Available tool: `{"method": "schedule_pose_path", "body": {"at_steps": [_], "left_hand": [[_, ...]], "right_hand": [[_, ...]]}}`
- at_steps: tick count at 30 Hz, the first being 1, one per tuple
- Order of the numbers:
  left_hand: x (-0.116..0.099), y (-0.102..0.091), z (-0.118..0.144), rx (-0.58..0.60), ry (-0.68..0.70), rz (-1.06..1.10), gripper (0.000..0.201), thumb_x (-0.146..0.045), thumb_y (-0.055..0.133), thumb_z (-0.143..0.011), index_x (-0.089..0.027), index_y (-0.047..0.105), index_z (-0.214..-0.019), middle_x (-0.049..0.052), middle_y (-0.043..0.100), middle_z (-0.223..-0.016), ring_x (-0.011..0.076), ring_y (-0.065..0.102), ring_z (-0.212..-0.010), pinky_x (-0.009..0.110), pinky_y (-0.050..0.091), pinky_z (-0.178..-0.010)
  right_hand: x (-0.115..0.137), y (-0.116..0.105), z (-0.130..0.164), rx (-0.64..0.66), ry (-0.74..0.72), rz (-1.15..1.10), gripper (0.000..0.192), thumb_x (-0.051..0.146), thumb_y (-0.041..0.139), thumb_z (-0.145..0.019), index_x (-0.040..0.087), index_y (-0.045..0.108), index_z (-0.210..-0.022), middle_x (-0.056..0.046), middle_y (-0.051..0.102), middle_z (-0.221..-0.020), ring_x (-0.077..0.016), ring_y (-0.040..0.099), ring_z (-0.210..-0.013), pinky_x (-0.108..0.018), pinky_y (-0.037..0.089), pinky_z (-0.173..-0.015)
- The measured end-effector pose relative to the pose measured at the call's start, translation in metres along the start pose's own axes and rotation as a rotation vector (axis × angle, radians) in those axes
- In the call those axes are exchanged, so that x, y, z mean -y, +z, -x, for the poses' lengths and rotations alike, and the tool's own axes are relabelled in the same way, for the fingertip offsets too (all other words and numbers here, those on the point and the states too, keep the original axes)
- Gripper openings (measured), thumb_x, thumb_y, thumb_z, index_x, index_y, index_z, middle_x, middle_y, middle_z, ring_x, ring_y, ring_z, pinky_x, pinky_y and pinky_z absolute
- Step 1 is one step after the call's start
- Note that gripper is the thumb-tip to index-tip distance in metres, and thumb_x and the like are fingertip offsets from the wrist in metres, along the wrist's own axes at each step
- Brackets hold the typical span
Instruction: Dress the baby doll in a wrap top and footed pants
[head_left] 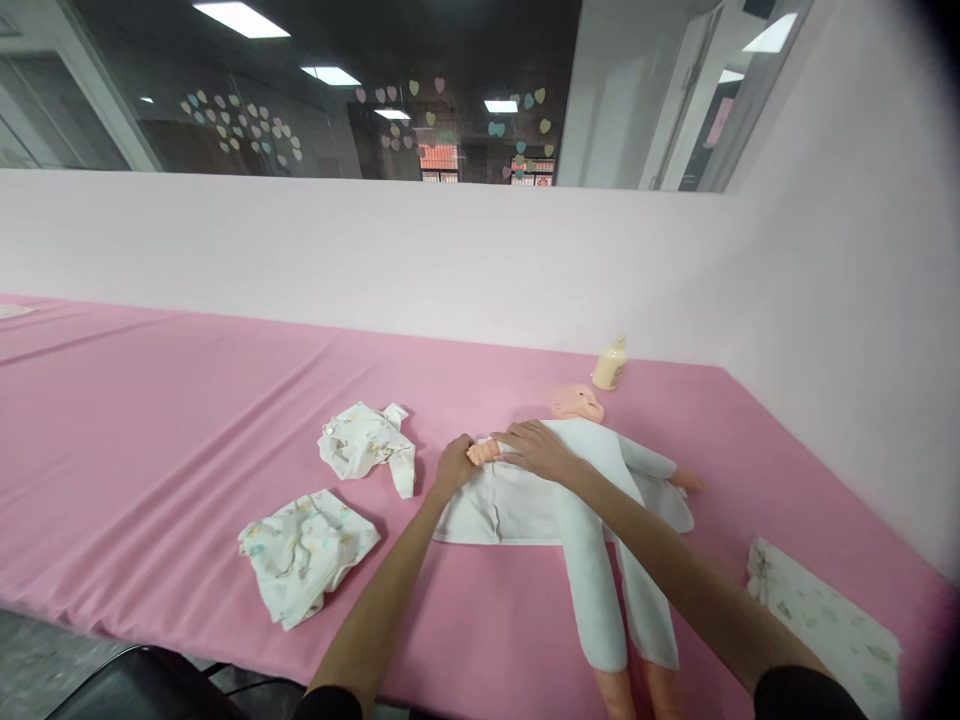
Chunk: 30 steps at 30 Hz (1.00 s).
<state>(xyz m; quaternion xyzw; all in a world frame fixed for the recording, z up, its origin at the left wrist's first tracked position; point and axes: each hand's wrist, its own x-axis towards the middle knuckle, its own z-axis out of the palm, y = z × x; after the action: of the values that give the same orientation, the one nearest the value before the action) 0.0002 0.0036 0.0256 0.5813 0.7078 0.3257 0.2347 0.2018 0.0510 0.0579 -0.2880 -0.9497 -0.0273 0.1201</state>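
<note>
Fingers of the left hand [454, 466] pinch the doll [581, 480] arm; right hand [538, 448] fingers lie spread on the doll's chest.

Head camera looks forward and down (close) over the pink table [187, 400]

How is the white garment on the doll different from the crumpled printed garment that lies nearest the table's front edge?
The white garment is plain, while the crumpled printed garment has a pale pattern. The white garment is spread long over the doll, with the left hand and the right hand on it near the doll's bare arm; the printed garment lies bunched and untouched. The white garment looks larger. Both lie on the pink table cover.
</note>
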Motion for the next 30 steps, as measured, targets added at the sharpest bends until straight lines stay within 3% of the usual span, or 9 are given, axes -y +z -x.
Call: {"method": "schedule_pose_path", "body": {"at_steps": [2,5,9,15,19,23,27,30], "left_hand": [[-0.001,-0.017,-0.002,0.009,-0.024,0.026,0.004,-0.022,0.056,-0.079,-0.018,0.055,-0.076,0.002,0.062,-0.081,0.0167,0.055,-0.077,0.025,0.04,-0.067],[-0.009,-0.038,0.0,0.027,-0.058,0.053,0.019,-0.034,0.051,-0.084,-0.018,0.056,-0.076,0.001,0.059,-0.075,0.0146,0.053,-0.069,0.023,0.038,-0.059],[-0.022,-0.049,0.007,-0.014,-0.046,0.008,0.014,-0.032,0.05,-0.083,-0.019,0.052,-0.077,0.0,0.057,-0.076,0.0153,0.052,-0.071,0.025,0.036,-0.062],[-0.045,-0.052,0.022,-0.064,0.031,-0.242,0.012,-0.029,0.05,-0.083,-0.021,0.045,-0.075,0.003,0.06,-0.078,0.02,0.055,-0.076,0.029,0.032,-0.063],[-0.075,-0.033,0.029,-0.083,0.107,-0.322,0.006,-0.024,0.052,-0.081,-0.021,0.047,-0.08,0.007,0.063,-0.088,0.0235,0.058,-0.085,0.032,0.036,-0.069],[-0.086,-0.017,0.033,0.057,0.183,0.0,0.02,-0.02,0.059,-0.077,-0.02,0.051,-0.095,0.005,0.063,-0.098,0.0206,0.059,-0.092,0.03,0.042,-0.077],[-0.072,-0.02,0.044,0.17,0.027,0.373,0.049,-0.032,0.063,-0.079,-0.022,0.044,-0.123,0.006,0.058,-0.112,0.0176,0.062,-0.091,0.028,0.048,-0.074],[-0.063,-0.015,0.06,0.159,-0.015,0.462,0.049,-0.035,0.062,-0.081,-0.022,0.043,-0.125,0.006,0.058,-0.107,0.0165,0.061,-0.087,0.026,0.048,-0.07]], "right_hand": [[-0.003,0.003,0.0,-0.02,0.035,-0.03,0.042,0.046,0.042,-0.1,0.025,0.056,-0.134,-0.009,0.067,-0.113,-0.0228,0.06,-0.103,-0.037,0.042,-0.093],[-0.003,0.003,-0.001,-0.04,0.079,-0.093,0.04,0.046,0.044,-0.1,0.024,0.059,-0.129,-0.008,0.067,-0.116,-0.0233,0.06,-0.106,-0.037,0.042,-0.094],[-0.002,-0.003,-0.002,-0.031,0.133,-0.149,0.038,0.049,0.047,-0.098,0.022,0.063,-0.118,-0.007,0.067,-0.117,-0.0227,0.06,-0.108,-0.036,0.042,-0.093],[0.003,-0.003,-0.005,-0.001,0.185,-0.101,0.034,0.045,0.049,-0.098,0.018,0.061,-0.115,-0.01,0.066,-0.116,-0.0252,0.057,-0.109,-0.037,0.04,-0.094],[0.013,0.006,-0.014,0.005,0.231,-0.06,0.039,0.04,0.057,-0.093,0.014,0.056,-0.122,-0.014,0.062,-0.115,-0.0277,0.054,-0.106,-0.038,0.039,-0.092],[0.009,0.005,-0.018,0.0,0.27,-0.052,0.033,0.025,0.061,-0.086,0.018,0.059,-0.118,-0.011,0.057,-0.117,-0.0236,0.052,-0.104,-0.032,0.039,-0.088],[-0.008,-0.001,-0.015,-0.008,0.337,-0.021,0.024,0.018,0.05,-0.091,0.023,0.066,-0.108,-0.008,0.059,-0.111,-0.0228,0.052,-0.103,-0.034,0.038,-0.088],[-0.017,-0.003,-0.013,-0.013,0.39,0.017,0.027,0.013,0.046,-0.091,0.021,0.067,-0.105,-0.009,0.062,-0.11,-0.0246,0.051,-0.104,-0.036,0.036,-0.089]]}}
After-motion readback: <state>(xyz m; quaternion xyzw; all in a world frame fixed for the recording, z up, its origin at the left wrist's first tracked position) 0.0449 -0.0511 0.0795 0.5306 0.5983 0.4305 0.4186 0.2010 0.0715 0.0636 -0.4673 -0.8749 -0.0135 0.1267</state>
